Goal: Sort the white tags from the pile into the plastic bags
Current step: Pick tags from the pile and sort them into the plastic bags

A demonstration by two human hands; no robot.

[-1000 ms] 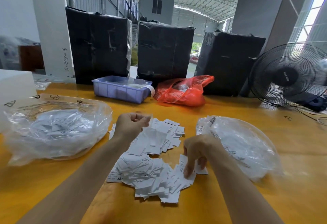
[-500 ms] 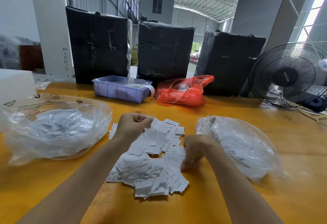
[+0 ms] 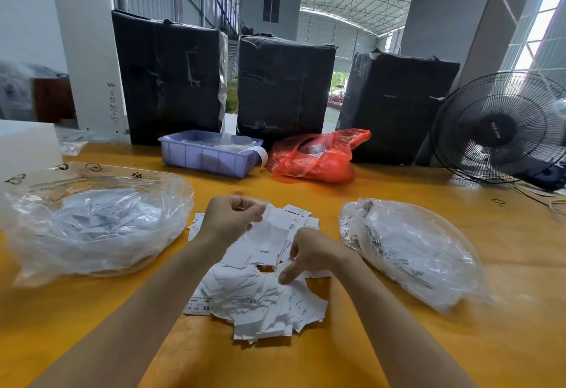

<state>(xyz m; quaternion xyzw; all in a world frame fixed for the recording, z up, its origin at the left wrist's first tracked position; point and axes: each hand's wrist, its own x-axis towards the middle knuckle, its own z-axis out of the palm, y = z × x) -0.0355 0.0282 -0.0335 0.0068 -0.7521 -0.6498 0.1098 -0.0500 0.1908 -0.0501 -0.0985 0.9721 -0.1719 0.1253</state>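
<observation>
1. A yellow table point(image 3: 398, 191) is seen spanning the whole near and middle ground.
2. Three black wrapped bales point(image 3: 171, 75) are stood along the far edge of the table, with a black fan point(image 3: 499, 127) at the far right.
3. A clear plastic bag point(image 3: 92, 222) holding white tags is laid at the left, and a second clear bag point(image 3: 413, 250) with printed lettering is laid at the right; the pile is flanked by both.
4. A lilac tray point(image 3: 208, 155) and a red plastic bag point(image 3: 318, 158) are set side by side, far from the viewer, before the bales.
5. The pile of white tags point(image 3: 260, 302) is spread at the centre of the table between the two bags, some tags marked XS.
6. The left hand point(image 3: 229, 219) is raised above the far part of the pile, fingers curled; whether a tag is pinched cannot be told.
7. The right hand point(image 3: 309, 253) is lowered to the pile, fingers curled downward with the fingertips point(image 3: 283, 279) touching the tags; a firm grasp cannot be confirmed.
</observation>
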